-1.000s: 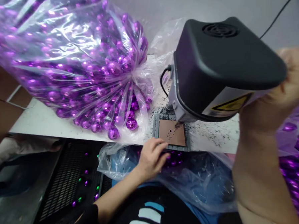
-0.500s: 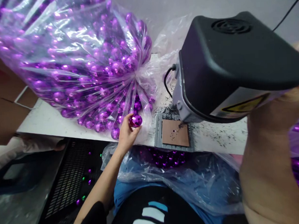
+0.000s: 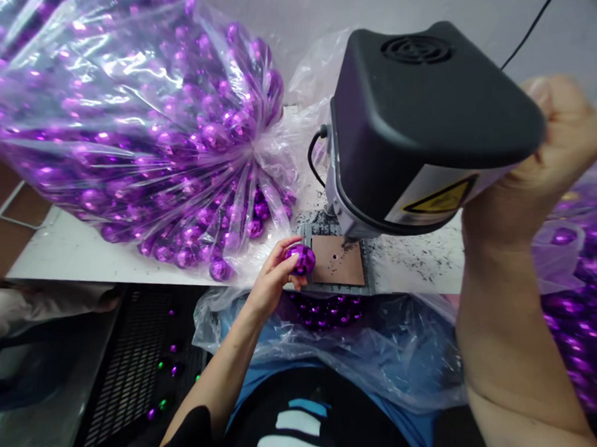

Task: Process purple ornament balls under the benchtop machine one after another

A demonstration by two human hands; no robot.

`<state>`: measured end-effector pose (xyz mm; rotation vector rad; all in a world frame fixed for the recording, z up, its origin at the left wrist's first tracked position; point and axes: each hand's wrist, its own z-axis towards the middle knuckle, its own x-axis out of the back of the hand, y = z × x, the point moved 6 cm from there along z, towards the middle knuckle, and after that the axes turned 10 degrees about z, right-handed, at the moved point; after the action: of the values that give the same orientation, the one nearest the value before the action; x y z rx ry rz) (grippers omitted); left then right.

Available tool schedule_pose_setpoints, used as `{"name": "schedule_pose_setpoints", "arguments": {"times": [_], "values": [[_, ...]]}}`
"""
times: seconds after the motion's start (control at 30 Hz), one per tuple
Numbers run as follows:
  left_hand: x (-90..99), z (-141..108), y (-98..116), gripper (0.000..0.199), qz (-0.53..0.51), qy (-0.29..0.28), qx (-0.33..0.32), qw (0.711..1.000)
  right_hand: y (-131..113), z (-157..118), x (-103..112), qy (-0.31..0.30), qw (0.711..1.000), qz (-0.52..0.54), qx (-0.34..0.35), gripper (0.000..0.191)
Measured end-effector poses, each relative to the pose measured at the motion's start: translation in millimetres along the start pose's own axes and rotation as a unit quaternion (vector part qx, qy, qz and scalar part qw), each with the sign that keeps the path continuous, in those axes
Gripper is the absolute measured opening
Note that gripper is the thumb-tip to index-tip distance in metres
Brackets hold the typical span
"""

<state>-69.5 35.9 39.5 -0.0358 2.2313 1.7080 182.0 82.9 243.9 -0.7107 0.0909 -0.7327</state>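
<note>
Between the fingers and thumb of my left hand (image 3: pixel 271 278) is a shiny purple faceted ball (image 3: pixel 303 258). It is just left of a brown square plate (image 3: pixel 336 260) with a small hole, which lies on a grey ridged base (image 3: pixel 367 273). Over the base stands a machine with a black housing (image 3: pixel 422 103) and a yellow warning label. My right hand (image 3: pixel 568 119) is raised at the housing's right side, its fingers curled; what they grip is hidden. A big clear bag (image 3: pixel 148 124) full of purple balls lies to the left on the white table (image 3: pixel 74 252).
A clear plastic bag (image 3: pixel 395 358) with purple balls lies over my lap below the table edge. More bagged purple balls (image 3: pixel 579 329) are at the right. A black crate (image 3: pixel 130 366) stands lower left, beside a person's leg (image 3: pixel 43 310). Dark specks litter the tabletop.
My left hand has brought the purple ball rightward from beside the big bag to the brown plate's left edge. The view has shifted slightly, and more of my right hand shows.
</note>
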Motion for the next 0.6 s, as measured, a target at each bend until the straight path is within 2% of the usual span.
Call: {"name": "schedule_pose_setpoints", "arguments": {"times": [0.17,0.23,0.3,0.37,0.47,0.53,0.6], "values": [[-9.2,-0.7,0.7,0.046,-0.071,-0.07,0.01,0.995,-0.3,0.6,-3.8,-0.015,1.0,0.017,0.014,0.058],[-12.2,0.1,-4.8,0.053,-0.072,-0.071,0.022,0.995,0.1,1.1,-4.4,-0.009,1.0,0.022,0.017,0.06],[-14.0,2.9,-13.7,0.061,-0.025,-0.052,0.03,0.998,-0.1,1.6,-4.6,-0.005,0.999,0.026,0.02,0.062],[-14.9,7.6,-22.7,0.064,0.068,-0.019,0.027,0.997,-0.4,2.0,-4.4,-0.003,0.999,0.027,0.018,0.063],[-15.4,15.3,-26.7,0.063,0.196,0.039,-0.024,0.98,-1.0,2.0,-4.2,-0.005,1.0,0.023,0.013,0.064],[-16.8,18.8,-24.5,0.06,0.24,0.057,-0.062,0.967,-1.1,1.6,-4.3,-0.007,1.0,0.023,0.014,0.064],[-17.2,21.2,-22.6,0.054,0.238,0.053,-0.069,0.967,-0.6,1.1,-4.9,-0.01,0.999,0.03,0.015,0.062]]}}
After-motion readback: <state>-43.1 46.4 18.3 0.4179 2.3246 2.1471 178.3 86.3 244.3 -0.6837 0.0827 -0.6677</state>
